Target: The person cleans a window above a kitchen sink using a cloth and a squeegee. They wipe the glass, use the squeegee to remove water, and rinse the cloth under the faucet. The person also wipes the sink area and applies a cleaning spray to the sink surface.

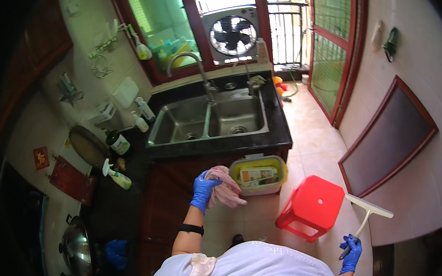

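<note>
My left hand (205, 189), in a blue glove, holds a crumpled pink cloth (224, 187) beside a bin with a yellow liner (260, 189). At the lower right, my right hand (351, 249), also gloved in blue, grips the handle of a white squeegee (370, 206), whose blade points up and away. A red plastic stool (318, 204) stands on the floor between my hands. Beyond the bin, a double-bowl steel sink (208, 119) with a curved faucet (200, 68) is set in the black counter.
A spray bottle (117, 176), a dark pump bottle (118, 142) and a lidded wok (76, 248) stand on the left counter. A box fan (233, 35) sits at the window. An open glass door (332, 49) and a dark framed panel (390, 137) are at the right.
</note>
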### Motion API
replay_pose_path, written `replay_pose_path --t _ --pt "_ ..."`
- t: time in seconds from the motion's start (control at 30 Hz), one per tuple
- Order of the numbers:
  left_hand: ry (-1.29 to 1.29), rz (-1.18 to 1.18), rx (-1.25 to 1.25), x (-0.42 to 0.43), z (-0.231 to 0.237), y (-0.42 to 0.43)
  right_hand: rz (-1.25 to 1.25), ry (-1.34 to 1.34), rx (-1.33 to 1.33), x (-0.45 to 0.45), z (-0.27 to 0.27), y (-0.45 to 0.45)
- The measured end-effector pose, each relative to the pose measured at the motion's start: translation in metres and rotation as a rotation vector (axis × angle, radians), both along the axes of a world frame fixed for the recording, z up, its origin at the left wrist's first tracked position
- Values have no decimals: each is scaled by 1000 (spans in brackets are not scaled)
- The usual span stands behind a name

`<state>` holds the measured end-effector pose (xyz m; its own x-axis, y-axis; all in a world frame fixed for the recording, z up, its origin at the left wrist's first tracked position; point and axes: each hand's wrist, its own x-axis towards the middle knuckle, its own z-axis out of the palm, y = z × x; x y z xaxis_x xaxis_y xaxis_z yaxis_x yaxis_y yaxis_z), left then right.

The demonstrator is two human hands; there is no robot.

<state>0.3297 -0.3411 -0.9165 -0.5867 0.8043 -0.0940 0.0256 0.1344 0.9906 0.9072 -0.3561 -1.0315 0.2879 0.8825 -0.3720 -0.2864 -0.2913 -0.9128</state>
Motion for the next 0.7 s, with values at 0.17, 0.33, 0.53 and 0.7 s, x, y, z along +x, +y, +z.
replay_pose_path --t 0.17,0.33,0.53,0.7 --pt "42 110 141 -49 38 -14 180 -14 83 -68 21 63" --pt "49 146 344 -108 79 -50 314 76 195 -189 65 93" --pt "101 315 400 -190 117 -100 537 187 279 -347 114 104" --pt "-70 176 684 -259 128 -128 682 230 251 -429 146 93"
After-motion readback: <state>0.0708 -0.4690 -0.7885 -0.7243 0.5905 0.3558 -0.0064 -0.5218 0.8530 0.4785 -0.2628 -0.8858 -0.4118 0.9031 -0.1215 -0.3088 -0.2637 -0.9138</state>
